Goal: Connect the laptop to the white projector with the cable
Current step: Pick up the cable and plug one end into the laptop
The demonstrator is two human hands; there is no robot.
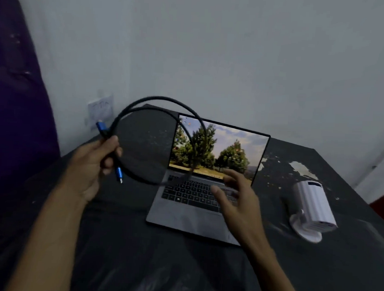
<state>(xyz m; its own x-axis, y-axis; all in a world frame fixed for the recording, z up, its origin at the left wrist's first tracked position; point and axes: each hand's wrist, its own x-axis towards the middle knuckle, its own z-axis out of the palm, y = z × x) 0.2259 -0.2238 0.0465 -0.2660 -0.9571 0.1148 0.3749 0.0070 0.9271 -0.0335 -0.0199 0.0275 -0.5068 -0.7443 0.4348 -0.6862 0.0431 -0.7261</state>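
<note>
Above the table's (pixel 121 241) bare nine-o'clock side, the left hand (pixel 93 161) gripped the looped cable (pixel 158 100); the right hand (pixel 234 202) hovered spread, empty, over the laptop (pixel 190 213), the projector (pixel 311 205) well apart at three o'clock.

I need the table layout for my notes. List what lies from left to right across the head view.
Purple cloth → wall socket → left hand gripping the coiled cable → laptop → right hand, open above the keyboard → white projector.
</note>
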